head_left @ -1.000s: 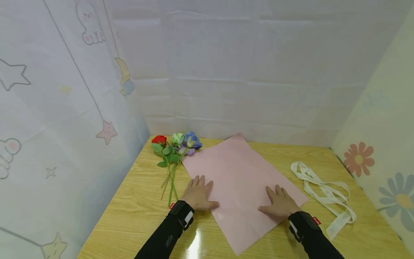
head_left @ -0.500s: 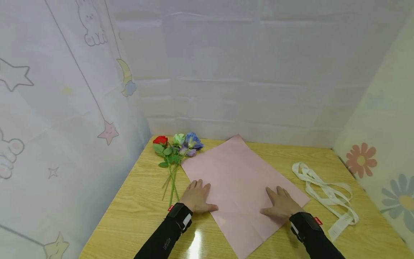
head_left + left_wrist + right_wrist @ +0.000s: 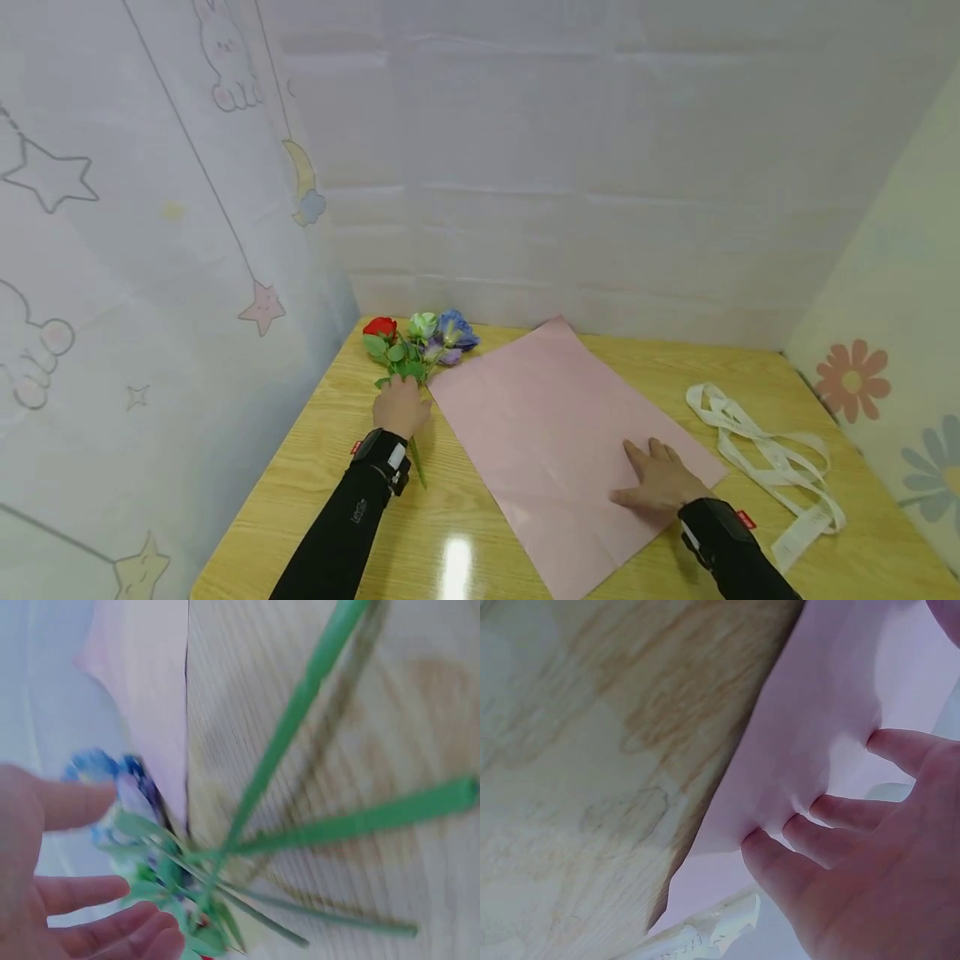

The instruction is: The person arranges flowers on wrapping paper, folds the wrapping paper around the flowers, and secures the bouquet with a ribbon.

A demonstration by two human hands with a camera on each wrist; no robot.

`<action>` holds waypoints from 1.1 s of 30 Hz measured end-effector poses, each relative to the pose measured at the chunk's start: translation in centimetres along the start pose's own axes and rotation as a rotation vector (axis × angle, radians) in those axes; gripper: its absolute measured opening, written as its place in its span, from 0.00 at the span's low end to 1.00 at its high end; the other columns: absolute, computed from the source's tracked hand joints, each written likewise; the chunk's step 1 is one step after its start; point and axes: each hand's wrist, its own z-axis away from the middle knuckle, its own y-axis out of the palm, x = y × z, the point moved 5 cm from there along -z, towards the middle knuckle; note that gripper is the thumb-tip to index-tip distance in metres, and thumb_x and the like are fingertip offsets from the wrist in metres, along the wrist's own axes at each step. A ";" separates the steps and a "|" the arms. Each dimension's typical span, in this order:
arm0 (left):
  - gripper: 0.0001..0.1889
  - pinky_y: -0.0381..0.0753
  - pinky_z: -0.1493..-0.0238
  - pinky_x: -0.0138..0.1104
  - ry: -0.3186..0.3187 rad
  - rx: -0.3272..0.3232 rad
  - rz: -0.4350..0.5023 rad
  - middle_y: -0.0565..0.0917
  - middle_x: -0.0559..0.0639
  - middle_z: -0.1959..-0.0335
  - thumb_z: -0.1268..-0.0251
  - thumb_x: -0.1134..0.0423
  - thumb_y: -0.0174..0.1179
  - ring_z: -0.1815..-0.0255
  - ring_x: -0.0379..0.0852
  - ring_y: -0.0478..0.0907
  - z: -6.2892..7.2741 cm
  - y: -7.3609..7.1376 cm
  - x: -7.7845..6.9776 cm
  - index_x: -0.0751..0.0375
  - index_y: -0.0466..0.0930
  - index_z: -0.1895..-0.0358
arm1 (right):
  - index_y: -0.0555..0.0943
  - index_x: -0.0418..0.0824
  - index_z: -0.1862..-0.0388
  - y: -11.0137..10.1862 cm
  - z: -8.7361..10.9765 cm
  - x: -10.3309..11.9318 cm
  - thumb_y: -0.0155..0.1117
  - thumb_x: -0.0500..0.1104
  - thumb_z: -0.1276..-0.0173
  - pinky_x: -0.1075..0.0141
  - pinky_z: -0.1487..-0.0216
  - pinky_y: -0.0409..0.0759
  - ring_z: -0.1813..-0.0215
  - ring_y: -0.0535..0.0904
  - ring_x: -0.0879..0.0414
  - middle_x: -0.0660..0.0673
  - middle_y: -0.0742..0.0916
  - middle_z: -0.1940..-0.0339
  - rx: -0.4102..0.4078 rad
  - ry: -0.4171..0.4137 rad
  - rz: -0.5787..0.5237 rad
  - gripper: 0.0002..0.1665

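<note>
Wood-grained table (image 3: 457,483) beneath the left hand (image 3: 400,410) and right hand (image 3: 660,483), a bright reflection (image 3: 456,568) lying between them on the near side. Beyond both, a pale, creased back wall (image 3: 510,167); left of the left hand, a wall (image 3: 180,392) printed with stars (image 3: 262,309); right of the right hand, another (image 3: 862,300) with large printed flowers (image 3: 852,381).

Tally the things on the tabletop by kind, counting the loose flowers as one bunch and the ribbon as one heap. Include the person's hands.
Bunch of flowers: 1
Pink sheet: 1
Heap of white ribbon: 1
Hands: 2 (left hand, right hand)
Total: 5
</note>
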 end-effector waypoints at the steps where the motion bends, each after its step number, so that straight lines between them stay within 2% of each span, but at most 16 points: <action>1: 0.17 0.80 0.55 0.55 -0.033 0.003 -0.003 0.78 0.69 0.54 0.32 0.60 0.66 0.51 0.67 0.77 -0.2 -0.1 0.5 0.71 0.82 0.49 | 0.62 0.25 0.25 0.1 0.0 0.0 0.72 0.69 0.43 0.23 0.37 0.56 0.29 0.50 0.13 0.11 0.58 0.29 0.000 0.001 -0.001 0.64; 3: 0.10 0.81 0.61 0.53 -0.099 0.042 0.002 0.80 0.67 0.61 0.32 0.63 0.64 0.58 0.65 0.80 -0.4 0.0 1.3 0.69 0.84 0.56 | 0.63 0.26 0.25 0.3 0.1 -0.1 0.72 0.69 0.44 0.23 0.37 0.57 0.29 0.50 0.13 0.11 0.58 0.29 0.003 0.006 -0.001 0.64; 5: 0.08 0.80 0.67 0.51 -0.146 0.090 0.010 0.81 0.65 0.67 0.31 0.66 0.62 0.65 0.62 0.80 -0.3 0.1 1.9 0.69 0.85 0.58 | 0.63 0.27 0.25 0.4 0.1 -0.2 0.72 0.70 0.44 0.24 0.37 0.57 0.29 0.51 0.13 0.12 0.58 0.29 0.001 0.007 0.006 0.64; 9: 0.13 0.74 0.76 0.45 -0.154 0.140 0.032 0.80 0.59 0.75 0.31 0.69 0.61 0.76 0.56 0.78 -0.1 0.5 2.6 0.69 0.82 0.47 | 0.63 0.28 0.24 0.3 0.0 -0.1 0.71 0.69 0.42 0.24 0.36 0.57 0.28 0.50 0.15 0.12 0.58 0.29 -0.007 0.011 0.012 0.63; 11: 0.13 0.71 0.77 0.43 -0.146 0.139 0.043 0.78 0.57 0.78 0.31 0.69 0.61 0.78 0.54 0.76 -0.1 0.6 2.8 0.69 0.82 0.47 | 0.63 0.28 0.24 0.2 0.0 -0.1 0.71 0.69 0.42 0.24 0.36 0.57 0.28 0.50 0.15 0.12 0.58 0.28 -0.007 0.013 0.006 0.62; 13: 0.09 0.69 0.79 0.42 -0.147 0.136 0.057 0.77 0.55 0.80 0.32 0.69 0.62 0.80 0.53 0.75 -0.2 0.7 2.9 0.68 0.82 0.52 | 0.62 0.28 0.24 0.1 -0.1 0.0 0.71 0.69 0.42 0.24 0.36 0.57 0.27 0.49 0.15 0.12 0.57 0.28 -0.005 0.014 0.003 0.62; 16: 0.05 0.66 0.79 0.42 -0.188 0.142 0.083 0.76 0.56 0.81 0.33 0.67 0.62 0.81 0.53 0.74 -0.4 0.8 3.1 0.66 0.81 0.59 | 0.62 0.29 0.23 0.0 -0.3 -0.1 0.71 0.69 0.42 0.24 0.37 0.58 0.27 0.49 0.15 0.13 0.57 0.27 0.003 0.012 -0.009 0.63; 21: 0.16 0.67 0.78 0.43 -0.252 0.135 0.105 0.79 0.61 0.75 0.31 0.65 0.60 0.79 0.56 0.75 -0.2 0.7 3.3 0.70 0.79 0.45 | 0.62 0.29 0.23 -0.1 -0.4 -0.1 0.72 0.69 0.43 0.24 0.37 0.59 0.27 0.49 0.16 0.14 0.57 0.27 0.006 0.011 -0.015 0.64; 22: 0.15 0.66 0.78 0.43 -0.253 0.131 0.106 0.78 0.61 0.76 0.30 0.66 0.60 0.79 0.56 0.75 -0.1 0.7 3.3 0.71 0.79 0.46 | 0.62 0.30 0.23 -0.1 -0.4 0.0 0.72 0.69 0.43 0.25 0.37 0.59 0.27 0.49 0.16 0.14 0.57 0.27 0.005 0.012 -0.015 0.64; 26: 0.05 0.64 0.79 0.41 -0.252 0.131 0.092 0.76 0.58 0.79 0.29 0.67 0.59 0.81 0.53 0.73 -0.1 0.6 3.3 0.67 0.81 0.62 | 0.63 0.29 0.23 -0.1 -0.3 -0.1 0.72 0.70 0.44 0.25 0.37 0.59 0.27 0.50 0.16 0.13 0.58 0.27 -0.006 0.011 -0.010 0.64; 28: 0.09 0.62 0.79 0.41 -0.258 0.131 0.112 0.75 0.58 0.81 0.29 0.69 0.58 0.81 0.53 0.73 -0.2 0.6 3.3 0.63 0.78 0.71 | 0.63 0.30 0.23 -0.1 -0.4 -0.2 0.72 0.70 0.45 0.25 0.36 0.59 0.27 0.50 0.16 0.14 0.58 0.27 -0.013 0.011 -0.003 0.64; 30: 0.12 0.64 0.79 0.41 -0.251 0.117 0.118 0.76 0.58 0.81 0.30 0.68 0.59 0.81 0.54 0.74 -0.3 0.7 3.2 0.62 0.77 0.75 | 0.63 0.30 0.23 -0.1 -0.4 -0.2 0.72 0.70 0.45 0.25 0.37 0.59 0.27 0.51 0.16 0.13 0.58 0.28 -0.019 0.009 0.003 0.64; 33: 0.09 0.68 0.79 0.43 -0.214 0.085 0.107 0.78 0.61 0.76 0.31 0.69 0.60 0.76 0.58 0.77 -0.5 0.8 3.1 0.63 0.80 0.72 | 0.63 0.30 0.23 -0.1 -0.4 -0.2 0.73 0.70 0.44 0.25 0.37 0.60 0.27 0.51 0.16 0.14 0.59 0.28 -0.022 0.012 0.008 0.63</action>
